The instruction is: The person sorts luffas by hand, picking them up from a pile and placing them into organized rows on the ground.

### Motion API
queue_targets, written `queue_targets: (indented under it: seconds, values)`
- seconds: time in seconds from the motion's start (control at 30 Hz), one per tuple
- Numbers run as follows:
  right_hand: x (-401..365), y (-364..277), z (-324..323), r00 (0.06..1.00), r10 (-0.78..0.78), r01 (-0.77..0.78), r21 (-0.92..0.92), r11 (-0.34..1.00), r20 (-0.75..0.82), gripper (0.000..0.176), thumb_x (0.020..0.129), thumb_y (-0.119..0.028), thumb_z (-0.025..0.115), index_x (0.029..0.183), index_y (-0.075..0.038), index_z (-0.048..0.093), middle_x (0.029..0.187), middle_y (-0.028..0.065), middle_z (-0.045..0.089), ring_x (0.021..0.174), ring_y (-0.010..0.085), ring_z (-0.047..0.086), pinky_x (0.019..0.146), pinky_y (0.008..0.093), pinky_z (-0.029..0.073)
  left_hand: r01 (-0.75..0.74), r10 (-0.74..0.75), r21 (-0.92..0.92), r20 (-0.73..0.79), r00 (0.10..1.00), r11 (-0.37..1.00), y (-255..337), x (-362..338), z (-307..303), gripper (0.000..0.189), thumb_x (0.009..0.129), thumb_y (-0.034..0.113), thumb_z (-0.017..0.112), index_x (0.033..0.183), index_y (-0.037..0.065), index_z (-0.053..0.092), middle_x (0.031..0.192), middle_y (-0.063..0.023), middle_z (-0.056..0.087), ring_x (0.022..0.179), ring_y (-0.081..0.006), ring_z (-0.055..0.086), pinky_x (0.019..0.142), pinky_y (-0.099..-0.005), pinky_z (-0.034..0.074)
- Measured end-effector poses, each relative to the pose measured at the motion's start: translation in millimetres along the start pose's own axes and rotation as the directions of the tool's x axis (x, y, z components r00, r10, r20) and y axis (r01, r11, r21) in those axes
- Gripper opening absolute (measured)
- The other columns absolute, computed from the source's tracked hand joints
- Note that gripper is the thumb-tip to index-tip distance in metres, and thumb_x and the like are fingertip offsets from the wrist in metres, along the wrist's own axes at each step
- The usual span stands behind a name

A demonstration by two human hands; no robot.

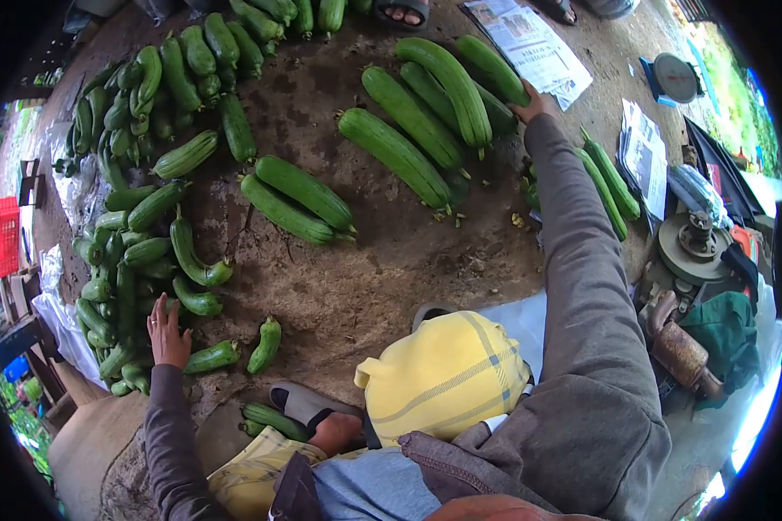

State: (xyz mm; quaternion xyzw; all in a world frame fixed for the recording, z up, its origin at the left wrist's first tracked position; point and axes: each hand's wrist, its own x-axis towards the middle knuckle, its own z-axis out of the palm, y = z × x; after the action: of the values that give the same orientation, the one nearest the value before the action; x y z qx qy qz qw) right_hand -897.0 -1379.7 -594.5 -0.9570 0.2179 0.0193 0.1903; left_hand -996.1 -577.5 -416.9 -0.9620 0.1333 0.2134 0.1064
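Note:
My left hand [169, 334] rests with fingers spread at the edge of a heap of green luffa gourds [149, 252]. Right beside its wrist lies a short gourd [212, 357], and a small curved gourd [265, 346] sits apart on the ground. At the end of my outstretched arm, my right hand [535, 104] closes around the near end of a large luffa gourd [488, 68]; its fingers are partly hidden. That gourd lies in a group of long ones, with another luffa gourd [447, 87] lying across the top. Two more gourds [295, 193] lie side by side between the hands.
Newspaper sheets [534, 48] lie beyond my right hand, and another newspaper stack [643, 156] is farther right beside two long gourds [613, 178]. A dial scale [676, 76] and a rusty metal part [682, 347] stand at right. Another person's sandalled foot [401, 12] shows at top.

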Motion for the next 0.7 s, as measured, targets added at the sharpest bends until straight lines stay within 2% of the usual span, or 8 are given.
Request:
queue_targets:
  seconds: [0.13,0.17,0.2,0.23,0.37,0.53,0.6,0.7]
  values:
    - [16,19,31,0.944,-0.286,0.315,0.185,0.931,-0.167,0.069,0.071,-0.048,0.069,0.128,-0.015,0.048,0.119,0.0159,0.056,0.111,0.0324,0.053,0.095,0.0405,0.041,-0.049,0.049,0.002,-0.02,0.999,0.999,3,6,-1,0.068,0.065,0.005,0.07,0.127,0.008,0.043,0.142,-0.0123,0.028,0.131,-0.0303,0.028,0.106,-0.0422,0.024]
    - [-6,-16,6,0.951,-0.258,0.233,-0.155,0.96,-0.171,0.064,0.074,-0.047,0.067,0.126,-0.014,0.05,0.116,0.0149,0.058,0.107,0.0313,0.055,0.09,0.0398,0.044,-0.061,0.061,-0.008,-0.027,0.998,0.998,4,8,-4,0.068,0.065,0.005,0.069,0.127,0.008,0.043,0.142,-0.0125,0.029,0.13,-0.0308,0.029,0.106,-0.0424,0.024]
    - [-7,-4,14,0.911,-0.327,0.316,-0.083,0.945,-0.253,0.053,0.072,-0.033,0.073,0.117,-0.01,0.057,0.115,0.0137,0.058,0.107,0.0323,0.053,0.092,0.0375,0.042,-0.088,0.088,-0.02,-0.035,0.996,0.996,5,11,-8,0.068,0.065,0.005,0.069,0.127,0.008,0.044,0.141,-0.0127,0.03,0.129,-0.0313,0.03,0.106,-0.0426,0.025]
    - [-60,-57,-43,0.978,-0.01,0.001,0.047,0.999,0.208,0.07,0.086,-0.04,0.058,0.142,-0.02,0.023,0.15,0.0075,0.011,0.137,0.0311,0.013,0.103,0.0514,0.03,-0.12,0.118,-0.039,-0.049,0.992,0.992,8,19,-8,0.068,0.064,0.005,0.069,0.127,0.009,0.044,0.141,-0.0129,0.031,0.129,-0.0319,0.03,0.105,-0.0428,0.025]
    - [-226,-13,-83,0.888,-0.406,0.429,0.071,0.9,-0.218,0.048,0.073,-0.031,0.071,0.115,-0.013,0.055,0.108,0.0119,0.059,0.104,0.0297,0.054,0.085,0.0378,0.046,-0.236,0.239,0.043,-0.063,0.969,0.971,-3,41,9,0.068,0.065,0.004,0.067,0.128,0.009,0.044,0.14,-0.0128,0.032,0.126,-0.0336,0.034,0.104,-0.0438,0.027]
    - [-413,96,-77,0.997,0.064,-0.07,-0.226,0.972,-0.03,0.063,0.066,-0.027,0.076,0.121,-0.013,0.049,0.124,0.0114,0.048,0.118,0.0297,0.042,0.097,0.0379,0.039,-0.358,0.36,0.044,-0.055,0.931,0.933,0,87,19,0.064,0.067,0.003,0.066,0.128,0.008,0.045,0.14,-0.0131,0.032,0.126,-0.034,0.033,0.103,-0.0444,0.028]
    - [-448,115,-68,0.917,0.288,-0.368,-0.306,0.878,-0.276,0.074,0.063,-0.029,0.079,0.127,-0.013,0.044,0.13,0.0132,0.042,0.123,0.0299,0.038,0.101,0.0381,0.034,-0.398,0.401,0.046,-0.113,0.909,0.916,17,105,10,0.064,0.068,0.003,0.065,0.128,0.008,0.044,0.14,-0.0134,0.031,0.126,-0.0343,0.032,0.103,-0.0447,0.029]
    - [-477,171,-40,0.737,0.645,-0.675,-0.178,0.716,-0.202,0.088,0.06,-0.032,0.081,0.133,-0.011,0.036,0.134,0.0175,0.036,0.127,0.0301,0.033,0.106,0.0389,0.027,-0.451,0.449,0.023,-0.164,0.878,0.892,52,124,-25,0.064,0.07,0.002,0.063,0.13,0.008,0.042,0.141,-0.0134,0.03,0.127,-0.0347,0.031,0.104,-0.0452,0.028]
